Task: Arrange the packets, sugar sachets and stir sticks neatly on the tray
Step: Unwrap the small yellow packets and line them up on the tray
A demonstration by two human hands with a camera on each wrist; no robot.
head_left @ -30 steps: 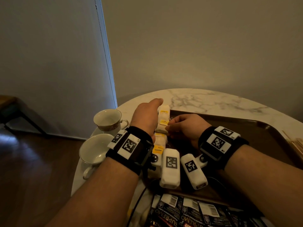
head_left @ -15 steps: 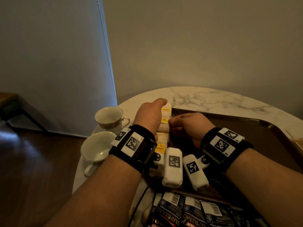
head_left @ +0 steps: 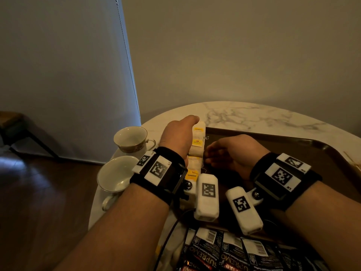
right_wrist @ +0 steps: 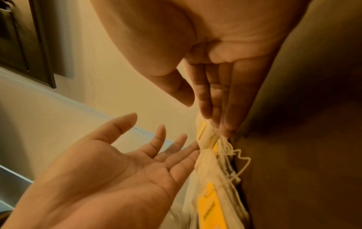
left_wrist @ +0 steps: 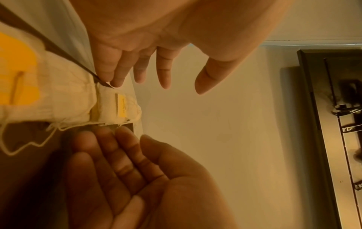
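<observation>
I am squaring the row of tea bags, running near to far, between my flat left hand and right hand, fingers straight.

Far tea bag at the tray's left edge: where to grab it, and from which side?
Probably pinch the far tea bag across its short width, one finger on each long side, coming from above. It lies flat, end to end in a row along the tray rim, so its ends are crowded by its neighbour. Left hand and right hand flank the row, fingers straight.
</observation>
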